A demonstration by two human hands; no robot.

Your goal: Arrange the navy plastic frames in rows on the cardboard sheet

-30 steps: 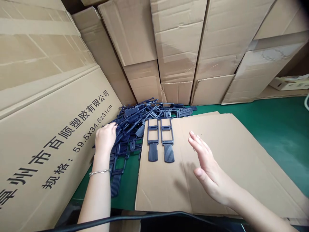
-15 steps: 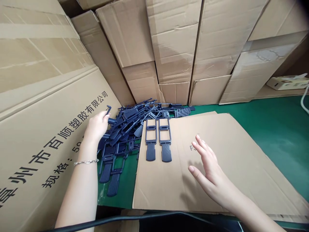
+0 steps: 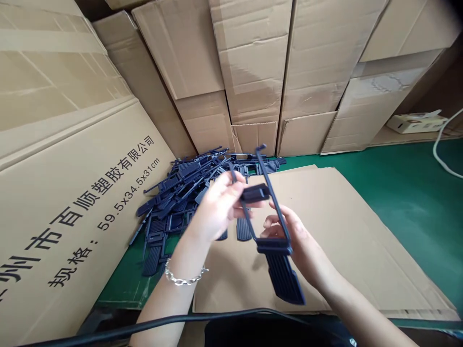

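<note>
A dark blue plastic frame with a ribbed paddle (image 3: 285,279) is held up above the cardboard, tilted, its paddle end pointing down toward me. My left hand (image 3: 220,202) is closed on its left rail near the crossbar. My right hand (image 3: 300,241) is at the right rail, with fingers curled behind it and fingertips showing through the frame's opening. Behind my left hand, two similar parts lie side by side on the flat cardboard sheet (image 3: 343,241), mostly hidden; one ribbed paddle (image 3: 244,230) shows. A tangled pile of the same parts (image 3: 177,185) lies to the left.
A large printed carton (image 3: 94,193) stands along the left, and stacked cartons (image 3: 253,62) wall off the back. The green tabletop (image 3: 390,183) shows at right. A tissue box (image 3: 415,122) and white cable (image 3: 439,149) are far right. A black cable (image 3: 173,319) crosses the front.
My left hand has moved right from the pile, bringing out a frame part over the cardboard. My right hand, open and empty before, has shifted slightly left and now meets that part.
</note>
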